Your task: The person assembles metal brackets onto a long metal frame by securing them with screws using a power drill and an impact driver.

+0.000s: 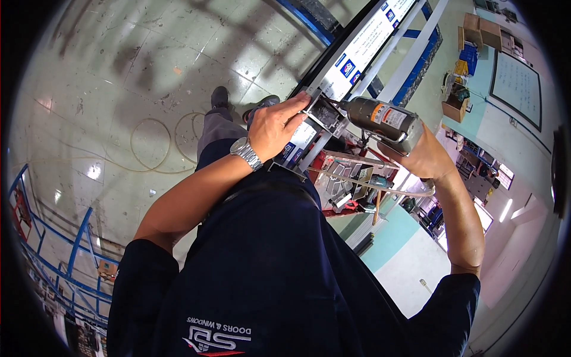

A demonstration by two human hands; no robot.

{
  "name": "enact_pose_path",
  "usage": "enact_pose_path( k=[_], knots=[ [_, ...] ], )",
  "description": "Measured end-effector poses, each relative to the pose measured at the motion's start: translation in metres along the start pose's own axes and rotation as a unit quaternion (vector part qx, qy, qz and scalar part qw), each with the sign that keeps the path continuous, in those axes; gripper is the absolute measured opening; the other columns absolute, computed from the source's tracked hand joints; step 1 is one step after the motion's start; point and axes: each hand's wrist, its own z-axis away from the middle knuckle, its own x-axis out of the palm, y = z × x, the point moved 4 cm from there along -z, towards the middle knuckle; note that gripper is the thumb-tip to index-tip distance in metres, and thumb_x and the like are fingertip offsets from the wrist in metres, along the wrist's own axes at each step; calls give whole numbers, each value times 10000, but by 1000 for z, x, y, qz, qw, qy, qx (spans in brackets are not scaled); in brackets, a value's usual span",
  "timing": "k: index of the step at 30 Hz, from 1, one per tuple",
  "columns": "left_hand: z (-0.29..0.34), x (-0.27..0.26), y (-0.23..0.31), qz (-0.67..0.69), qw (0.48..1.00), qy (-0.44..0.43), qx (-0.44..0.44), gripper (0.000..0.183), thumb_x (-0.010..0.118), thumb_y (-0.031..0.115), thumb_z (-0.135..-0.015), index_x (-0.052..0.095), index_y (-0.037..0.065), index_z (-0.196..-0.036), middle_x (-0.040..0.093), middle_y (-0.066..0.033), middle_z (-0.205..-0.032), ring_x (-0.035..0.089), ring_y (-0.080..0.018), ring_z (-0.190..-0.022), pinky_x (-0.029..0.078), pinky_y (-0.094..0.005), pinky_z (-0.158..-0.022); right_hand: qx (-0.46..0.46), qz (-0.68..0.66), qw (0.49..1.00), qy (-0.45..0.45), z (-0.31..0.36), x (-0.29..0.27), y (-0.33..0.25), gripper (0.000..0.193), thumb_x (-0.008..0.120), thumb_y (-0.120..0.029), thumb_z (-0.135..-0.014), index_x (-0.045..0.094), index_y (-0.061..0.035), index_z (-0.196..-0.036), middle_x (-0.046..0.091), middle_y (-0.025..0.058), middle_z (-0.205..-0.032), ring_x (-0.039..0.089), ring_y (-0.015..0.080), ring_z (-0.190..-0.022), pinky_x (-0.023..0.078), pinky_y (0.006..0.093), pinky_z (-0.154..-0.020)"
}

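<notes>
My left hand (278, 124), with a metal watch on its wrist, rests at the end of a long metal profile (363, 47) covered in printed white-and-blue film. Its fingers and thumb hold the profile's edge beside an open metal section (324, 113). In my right hand (431, 153) is a dark, drill-like power tool (383, 119) with an orange-and-white label. The tool's narrow front end points at that metal section, close to my left fingertips; whether it touches cannot be made out. My right fingers are partly hidden behind the tool body.
Below the work stands a red tool cart (351, 163) holding metal parts and a green-and-black drill (380, 181). A pale hose (410, 193) crosses it; more hose (151, 143) coils on the floor. Blue racks (71, 268) stand at left, a whiteboard (517, 86) at right.
</notes>
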Motion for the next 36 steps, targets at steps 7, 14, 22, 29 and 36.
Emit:
enact_pose_path(
  k=[7,14,22,29,36],
  knots=[
    [2,3,-1,12,1000,12,-2,323,667,163,-909,690,75,-1219,670,-101,-1264,691,-289,-1040,565,-370,-880,30,-87,996,-11,17,10,3,447,762,-183,-811,651,-39,-1219,697,172,-1097,666,305,-996,511,383,-929],
    [1,0,1,-4,1000,12,-6,306,665,174,-908,699,76,-1195,671,-99,-1259,694,-291,-1025,565,-375,-872,68,-129,989,-28,34,34,-5,383,766,-175,-805,686,-25,-1148,717,173,-1037,688,282,-931,532,381,-891],
    [1,0,0,-3,1000,11,-6,309,667,172,-905,697,82,-1199,672,-98,-1258,695,-291,-1019,567,-374,-866,65,-107,992,-23,31,44,-4,388,761,-197,-812,688,-11,-1145,724,191,-1010,703,295,-902,542,387,-882],
    [3,0,-1,-7,1000,-4,2,378,666,131,-876,665,99,-1252,645,-76,-1310,695,-292,-1003,569,-376,-862,25,46,997,-55,26,32,-27,528,810,-219,-769,639,-42,-1236,631,171,-1156,601,311,-1070,476,395,-984],
    [2,0,-2,-4,1000,3,10,410,671,92,-855,660,107,-1264,636,-67,-1326,686,-293,-1034,573,-373,-872,102,18,985,-140,11,21,-26,776,880,-278,-671,545,42,-1293,595,213,-1185,604,317,-1120,463,366,-1029]
  ],
)
